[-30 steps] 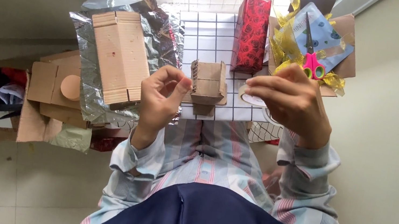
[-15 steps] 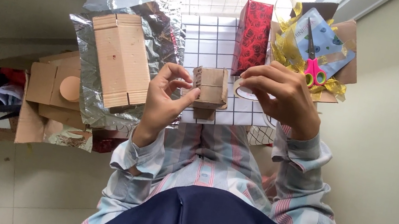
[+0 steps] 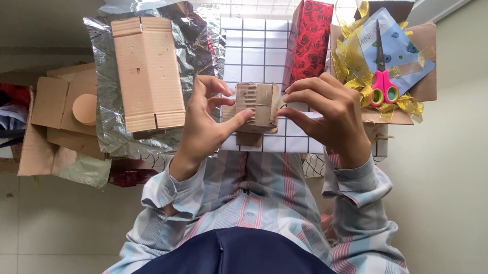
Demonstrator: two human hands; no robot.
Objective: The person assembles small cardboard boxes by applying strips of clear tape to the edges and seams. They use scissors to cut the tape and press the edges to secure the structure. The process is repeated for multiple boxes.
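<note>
Left hand (image 3: 203, 124) and right hand (image 3: 328, 115) pinched small brown corrugated-cardboard box (image 3: 254, 105) between them, grip narrow, above white gridded sheet (image 3: 252, 51).

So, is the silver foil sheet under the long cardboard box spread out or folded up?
Spread out. The silver foil sheet lies crinkled and open, showing past the long cardboard box on all visible sides.

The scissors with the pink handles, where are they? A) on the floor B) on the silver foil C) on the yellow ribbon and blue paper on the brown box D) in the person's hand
C: the pink-handled scissors lie on the yellow ribbon and blue paper atop the brown box, apart from both hands.
</note>
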